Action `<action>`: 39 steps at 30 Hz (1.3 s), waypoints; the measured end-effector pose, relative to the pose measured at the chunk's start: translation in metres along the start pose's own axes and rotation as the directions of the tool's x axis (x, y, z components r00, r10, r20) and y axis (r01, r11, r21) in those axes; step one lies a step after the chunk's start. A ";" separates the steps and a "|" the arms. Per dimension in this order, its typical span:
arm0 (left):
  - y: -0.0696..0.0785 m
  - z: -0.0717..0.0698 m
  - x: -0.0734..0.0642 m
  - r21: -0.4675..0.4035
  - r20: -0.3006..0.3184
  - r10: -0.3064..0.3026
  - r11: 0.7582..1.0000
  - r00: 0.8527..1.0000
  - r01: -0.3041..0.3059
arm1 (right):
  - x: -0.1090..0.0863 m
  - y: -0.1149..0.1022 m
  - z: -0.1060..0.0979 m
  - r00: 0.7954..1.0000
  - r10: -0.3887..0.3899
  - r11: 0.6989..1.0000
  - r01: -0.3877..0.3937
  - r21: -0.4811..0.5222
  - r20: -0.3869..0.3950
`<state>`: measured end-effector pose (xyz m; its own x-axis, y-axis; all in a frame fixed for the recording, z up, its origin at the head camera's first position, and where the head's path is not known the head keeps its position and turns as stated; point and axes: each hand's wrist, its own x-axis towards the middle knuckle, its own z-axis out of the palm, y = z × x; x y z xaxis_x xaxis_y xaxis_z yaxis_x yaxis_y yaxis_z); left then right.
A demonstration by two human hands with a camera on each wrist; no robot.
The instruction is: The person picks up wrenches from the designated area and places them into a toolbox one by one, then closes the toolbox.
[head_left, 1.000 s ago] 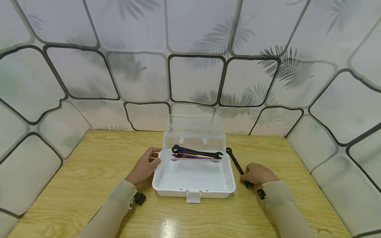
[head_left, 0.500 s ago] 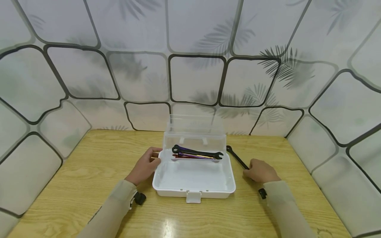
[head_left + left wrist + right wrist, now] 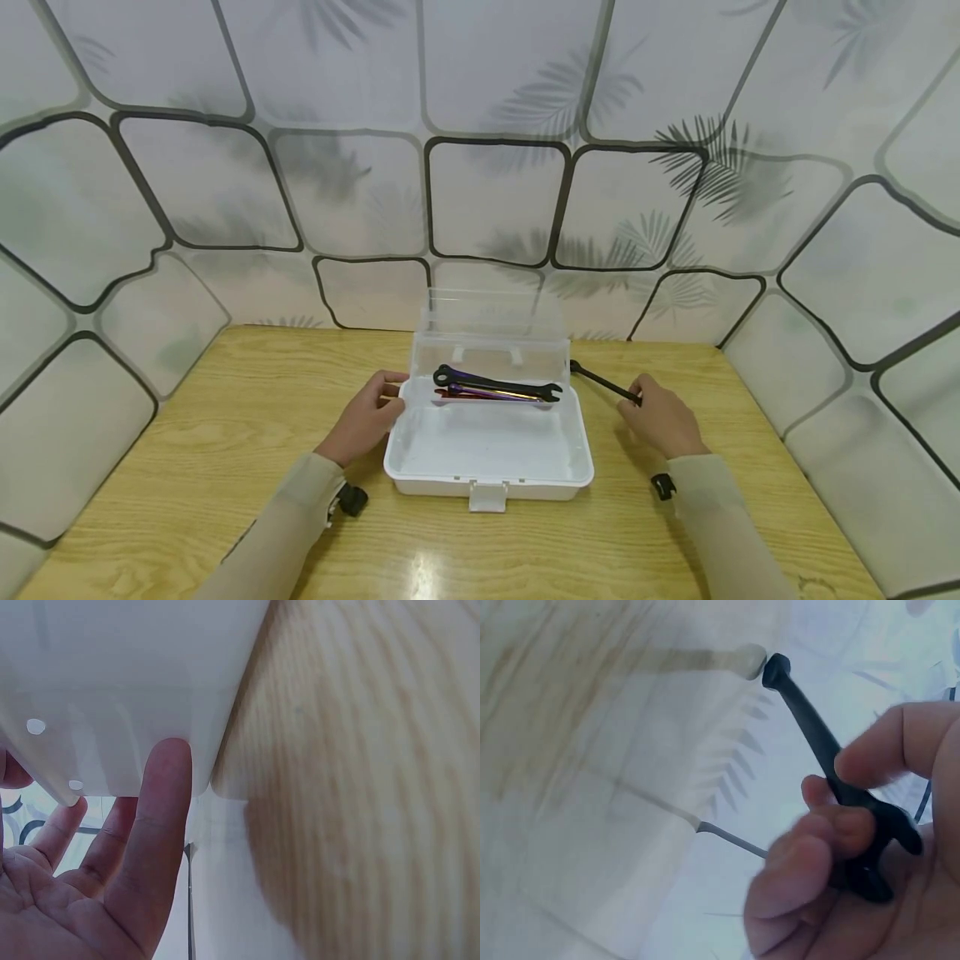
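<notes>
In the head view my left hand (image 3: 370, 417) rests against the left side of a white plastic box (image 3: 487, 446), thumb at its rim. The left wrist view shows extended fingers (image 3: 166, 795) touching the box wall (image 3: 97, 690). My right hand (image 3: 662, 415), right of the box, holds a black combination wrench (image 3: 606, 384) whose far end points toward the box's back right corner. In the right wrist view, thumb and fingers grip that wrench near its open end, with the fork over the palm. Another black wrench (image 3: 495, 383) lies on purple and red wrenches at the box's back.
The box's clear lid (image 3: 491, 321) stands raised at the back. A white latch (image 3: 487, 497) hangs at its front. The box sits on a wood-grain table (image 3: 285, 392), enclosed by a patterned wall (image 3: 487, 200) at the back and sides.
My right hand has moved up and away from me, lifting the wrench's near end, while its far end stays near the box's back right corner. My left hand and the box keep still.
</notes>
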<state>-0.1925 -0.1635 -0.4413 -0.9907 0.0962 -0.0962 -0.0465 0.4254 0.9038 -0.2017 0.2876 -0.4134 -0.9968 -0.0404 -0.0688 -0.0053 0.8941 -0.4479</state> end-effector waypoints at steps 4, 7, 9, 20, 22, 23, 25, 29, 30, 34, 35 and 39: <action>0.000 0.000 0.000 -0.003 -0.001 0.000 1.000 1.000 0.000 | 0.002 0.001 0.002 0.998 -0.008 1.000 0.007 -0.021 -0.056; 0.000 0.000 -0.001 -0.007 0.000 0.000 1.000 1.000 0.000 | 0.004 0.002 0.004 0.991 -0.032 0.999 0.027 -0.041 -0.130; 0.000 0.000 -0.001 -0.007 0.002 -0.003 1.000 1.000 0.003 | 0.006 0.004 0.005 0.983 -0.052 0.998 0.045 -0.042 -0.177; 0.000 0.000 0.000 0.000 0.004 -0.003 1.000 1.000 0.003 | 0.007 0.005 0.007 0.944 -0.138 0.990 0.135 -0.031 -0.298; 0.000 0.000 0.000 -0.001 0.004 -0.003 1.000 1.000 0.003 | 0.007 0.005 0.007 0.938 -0.152 0.988 0.147 -0.038 -0.313; 0.000 0.000 0.000 -0.001 0.005 -0.003 1.000 1.000 0.003 | 0.007 0.006 0.007 0.934 -0.159 0.987 0.153 -0.042 -0.321; 0.000 0.000 0.000 -0.003 0.005 -0.002 1.000 1.000 0.002 | 0.008 0.007 0.007 0.923 -0.170 0.985 0.165 -0.045 -0.345; 0.000 0.000 0.000 -0.005 0.007 -0.001 1.000 1.000 0.001 | 0.008 0.009 0.007 0.888 -0.195 0.980 0.194 -0.044 -0.416; 0.000 0.000 0.000 -0.006 0.007 -0.001 1.000 1.000 0.001 | 0.009 0.010 0.007 0.876 -0.203 0.978 0.206 -0.040 -0.437; -0.001 0.000 0.000 -0.010 0.007 0.002 1.000 1.000 -0.001 | 0.008 0.008 0.004 0.830 -0.229 0.968 0.251 -0.027 -0.508; -0.002 0.000 0.000 -0.010 0.007 0.003 1.000 1.000 -0.003 | 0.008 0.007 0.003 0.820 -0.235 0.965 0.261 -0.025 -0.521; -0.002 0.000 0.000 -0.007 0.003 0.006 1.000 1.000 -0.006 | 0.008 0.005 -0.001 0.782 -0.254 0.956 0.292 -0.025 -0.569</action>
<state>-0.1927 -0.1648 -0.4431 -0.9906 0.1012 -0.0917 -0.0412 0.4188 0.9071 -0.2093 0.2917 -0.4153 -0.8239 -0.0049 0.5668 -0.2983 0.8540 -0.4262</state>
